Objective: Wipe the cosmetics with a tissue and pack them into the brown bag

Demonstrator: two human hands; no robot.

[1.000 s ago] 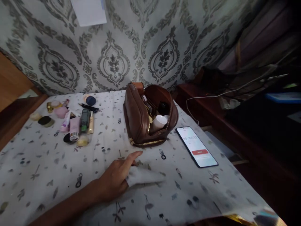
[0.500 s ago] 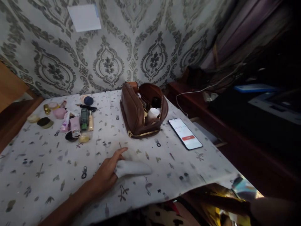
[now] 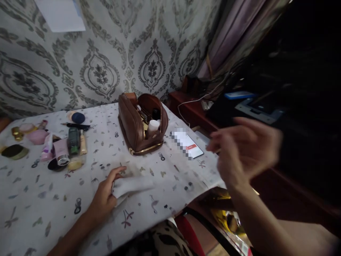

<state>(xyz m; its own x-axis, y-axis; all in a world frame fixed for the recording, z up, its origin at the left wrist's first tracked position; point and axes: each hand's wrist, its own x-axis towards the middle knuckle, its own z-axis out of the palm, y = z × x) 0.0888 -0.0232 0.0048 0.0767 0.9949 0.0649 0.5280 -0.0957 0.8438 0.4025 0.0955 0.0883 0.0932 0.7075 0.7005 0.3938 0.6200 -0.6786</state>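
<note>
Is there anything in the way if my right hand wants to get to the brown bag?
Yes, the phone lies flat on the table between your right hand and the brown bag. It's thin, so your hand could probably go right over it.

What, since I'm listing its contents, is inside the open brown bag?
Inside the brown bag are a white container and a dark item; other small things there are too unclear to name. Anything beneath is covered.

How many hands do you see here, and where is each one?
2. The left hand is low over the patterned tablecloth, nearer the viewer than the brown bag. The right hand, blurred, is raised to the right of the phone.
</note>
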